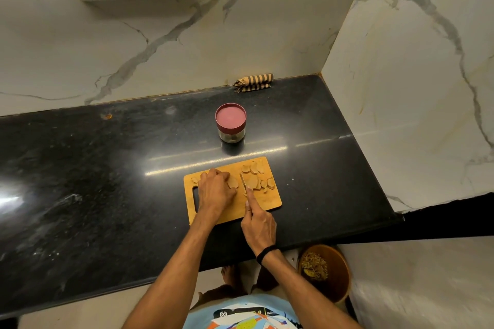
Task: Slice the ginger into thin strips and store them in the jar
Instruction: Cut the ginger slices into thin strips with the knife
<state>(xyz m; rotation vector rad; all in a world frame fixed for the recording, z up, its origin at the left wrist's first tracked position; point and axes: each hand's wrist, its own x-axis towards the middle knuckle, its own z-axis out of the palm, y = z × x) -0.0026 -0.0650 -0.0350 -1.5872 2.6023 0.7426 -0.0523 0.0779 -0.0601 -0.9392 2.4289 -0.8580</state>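
One jar [231, 125], one knife [243, 182], one cutting board [267, 201], two hands [217, 191] [258, 224], several ginger slices [254, 168]

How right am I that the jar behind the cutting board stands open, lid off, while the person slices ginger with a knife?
Not quite: the jar has its dark pink lid on, as the head view shows. It does stand behind the cutting board, where the right hand slices ginger with the knife.

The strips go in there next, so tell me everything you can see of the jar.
The jar is small and round: clear, glass-like body, dull red lid on and closing it. It stands upright on the black countertop, beyond the far edge of the wooden cutting board and apart from it. Its contents are too dim to tell. Only the countertop touches it.
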